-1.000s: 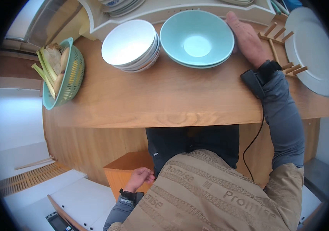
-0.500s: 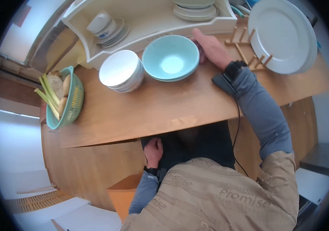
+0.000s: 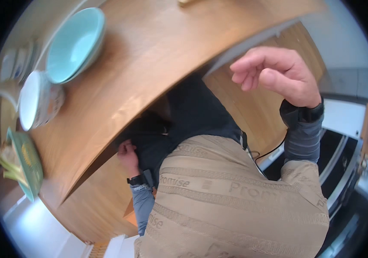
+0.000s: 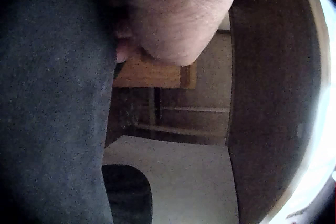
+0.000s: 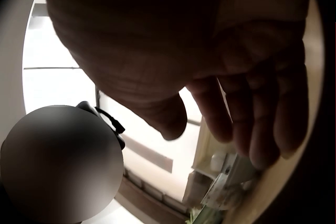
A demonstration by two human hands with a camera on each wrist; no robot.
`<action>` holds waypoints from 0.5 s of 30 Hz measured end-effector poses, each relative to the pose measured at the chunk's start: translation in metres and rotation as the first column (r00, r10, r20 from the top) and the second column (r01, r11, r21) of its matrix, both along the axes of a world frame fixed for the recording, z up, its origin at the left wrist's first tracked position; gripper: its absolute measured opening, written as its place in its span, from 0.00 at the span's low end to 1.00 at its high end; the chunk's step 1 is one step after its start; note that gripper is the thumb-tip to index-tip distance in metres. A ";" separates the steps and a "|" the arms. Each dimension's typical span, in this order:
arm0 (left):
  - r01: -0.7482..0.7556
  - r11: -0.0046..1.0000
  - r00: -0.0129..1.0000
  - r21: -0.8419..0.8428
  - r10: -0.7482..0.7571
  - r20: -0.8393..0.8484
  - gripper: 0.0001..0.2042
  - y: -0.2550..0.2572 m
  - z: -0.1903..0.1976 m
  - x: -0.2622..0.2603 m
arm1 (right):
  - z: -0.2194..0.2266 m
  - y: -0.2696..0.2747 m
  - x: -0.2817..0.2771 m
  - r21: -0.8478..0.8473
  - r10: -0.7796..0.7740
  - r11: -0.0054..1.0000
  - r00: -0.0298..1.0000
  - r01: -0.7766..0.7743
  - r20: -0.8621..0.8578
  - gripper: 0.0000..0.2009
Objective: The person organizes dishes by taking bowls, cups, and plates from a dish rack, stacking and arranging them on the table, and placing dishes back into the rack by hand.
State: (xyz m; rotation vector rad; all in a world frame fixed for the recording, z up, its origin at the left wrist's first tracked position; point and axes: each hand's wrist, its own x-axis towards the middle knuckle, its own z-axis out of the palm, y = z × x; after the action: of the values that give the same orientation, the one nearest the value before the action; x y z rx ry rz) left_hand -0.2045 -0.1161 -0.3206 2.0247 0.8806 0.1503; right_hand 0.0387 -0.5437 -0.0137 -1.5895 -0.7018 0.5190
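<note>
The right hand [image 3: 281, 75] is raised off the table's front edge, its fingers loosely bent and nothing between them; the right wrist view shows the same empty hand [image 5: 210, 72] with fingers apart. Low beside the dark trousers is the left hand [image 3: 128, 155], fingers loosely curled, holding nothing visible; in the left wrist view part of that hand [image 4: 173, 19] is against dark cloth. At the table's upper left stand light-blue bowls [image 3: 74, 45], one inside another, beside a stack of white bowls [image 3: 30, 101].
A green basket [image 3: 31, 165] with vegetables sits at the left end of the wooden table [image 3: 149, 47]. Blurred dishes [image 3: 18, 62] stand behind the bowls. A black cable [image 3: 274, 148] hangs from the right wrist. At the lower right is a black and silver unit [image 3: 339, 167].
The view has swung right, so the bowls and basket appear farther left. My right hand has left the side of the light-blue bowls and come back past the table edge. My left hand stays low.
</note>
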 end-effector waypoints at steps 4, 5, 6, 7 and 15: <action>0.145 0.988 0.989 0.051 -0.144 -0.025 0.11 0.014 -0.002 0.006 | -0.060 -0.061 -0.041 -0.317 -0.298 0.922 0.930 0.222 -0.217 0.15; 0.146 0.988 0.985 -0.041 -0.149 -0.089 0.11 0.016 0.006 0.012 | -0.080 -0.076 -0.049 -0.417 -0.391 0.872 0.876 0.256 -0.281 0.14; 0.138 0.982 0.975 -0.131 -0.157 -0.154 0.11 0.016 0.012 0.018 | -0.103 -0.091 -0.060 -0.438 -0.433 0.860 0.829 0.261 -0.355 0.14; 0.125 0.974 0.970 -0.188 -0.160 -0.185 0.12 0.016 0.014 0.023 | -0.129 -0.107 -0.072 -0.457 -0.468 0.850 0.773 0.262 -0.427 0.13; 0.149 0.943 0.932 -0.298 -0.235 -0.277 0.13 0.016 0.040 0.038 | -0.262 -0.184 -0.199 -0.748 -0.572 0.658 0.590 -0.085 -0.570 0.08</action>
State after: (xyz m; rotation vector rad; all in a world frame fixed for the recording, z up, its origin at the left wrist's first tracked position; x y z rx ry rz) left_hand -0.1664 -0.1002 -0.2811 1.8860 0.8325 -0.3914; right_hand -0.1607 -0.7281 -0.2753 -1.8832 0.5306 1.2681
